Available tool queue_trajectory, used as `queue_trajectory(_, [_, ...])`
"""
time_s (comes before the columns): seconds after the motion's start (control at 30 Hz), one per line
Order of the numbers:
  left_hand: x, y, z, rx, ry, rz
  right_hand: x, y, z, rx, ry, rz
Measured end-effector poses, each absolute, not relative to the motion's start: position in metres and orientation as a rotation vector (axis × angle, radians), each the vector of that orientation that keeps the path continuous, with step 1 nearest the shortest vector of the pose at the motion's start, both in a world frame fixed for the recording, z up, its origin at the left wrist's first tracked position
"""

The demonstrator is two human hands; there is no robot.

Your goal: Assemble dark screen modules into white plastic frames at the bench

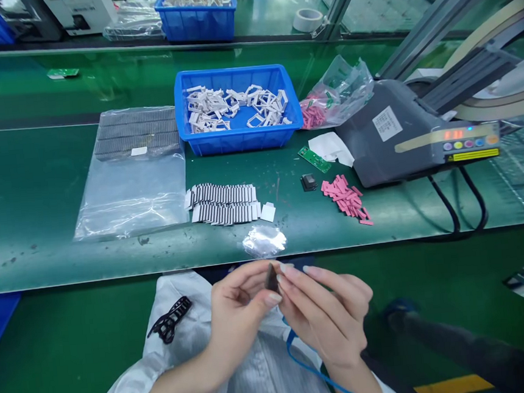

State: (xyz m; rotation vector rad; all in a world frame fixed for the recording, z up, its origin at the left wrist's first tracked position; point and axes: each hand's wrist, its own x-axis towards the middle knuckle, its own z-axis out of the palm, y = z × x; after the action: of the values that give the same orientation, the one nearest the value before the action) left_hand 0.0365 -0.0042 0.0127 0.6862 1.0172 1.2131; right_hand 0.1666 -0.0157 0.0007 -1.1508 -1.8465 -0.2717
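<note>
A small flat dark grey piece [271, 278] is pinched between the thumb and forefinger of my left hand [238, 312], just in front of the bench edge. My right hand [329, 310] is closed in a pinch against the same piece, its fingertips partly hiding it. Past my hands lie a crumpled clear film [264, 240] and overlapping rows of thin white-and-dark pieces [223, 203], with a loose white square [267, 212] at their right end. Small pink strips [346, 199] form a pile to the right, near a black block [308, 182].
A blue bin [241, 140] holds white plastic frames. Left of it lies a clear bag [128, 190] of dark strips. To the right are a green circuit board [314, 159], a bag of pink pieces [338, 95] and a grey tape machine [403, 132]. A black hair clip [170, 319] rests on my clothing.
</note>
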Motion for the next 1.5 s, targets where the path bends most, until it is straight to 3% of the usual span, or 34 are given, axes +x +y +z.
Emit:
queue_trajectory(0.17, [0.011,0.011,-0.001,0.712,1.197,1.291,0.163,0.013,-0.028,-1.415,-1.532,0.227])
queue_trajectory(0.3, [-0.009,0.023,0.000,0.799,0.992,1.002,0.170,0.029,-0.037,-1.581,-1.663,0.181])
queue_trajectory(0.5, [-0.010,0.050,0.020,0.640,0.441,0.296,0.188,0.028,0.019,-0.856,-1.999,0.718])
queue_trajectory(0.63, [-0.001,0.061,0.031,0.705,0.382,0.136,0.192,0.034,0.036,-0.757,-1.986,0.738])
queue_trajectory(0.73, [0.004,0.085,0.036,0.984,0.514,0.236,0.202,0.042,0.028,-0.821,-1.886,0.709])
queue_trajectory(0.83, [0.009,0.145,0.046,1.628,0.841,0.576,0.218,0.048,0.013,-0.943,-1.707,0.640])
queue_trajectory(0.93, [0.019,0.228,0.053,2.397,1.223,0.523,0.226,0.050,0.001,-0.998,-1.604,0.605])
queue_trajectory(1.07, [0.038,0.309,0.036,2.504,1.275,0.263,0.224,0.046,-0.005,-1.019,-1.574,0.605])
queue_trajectory(1.2, [0.046,0.329,0.015,2.502,1.394,0.094,0.225,0.042,-0.009,-1.049,-1.548,0.600])
queue_trajectory(1.5, [0.026,0.320,0.010,2.516,1.503,0.186,0.221,0.033,-0.008,-1.080,-1.527,0.599])
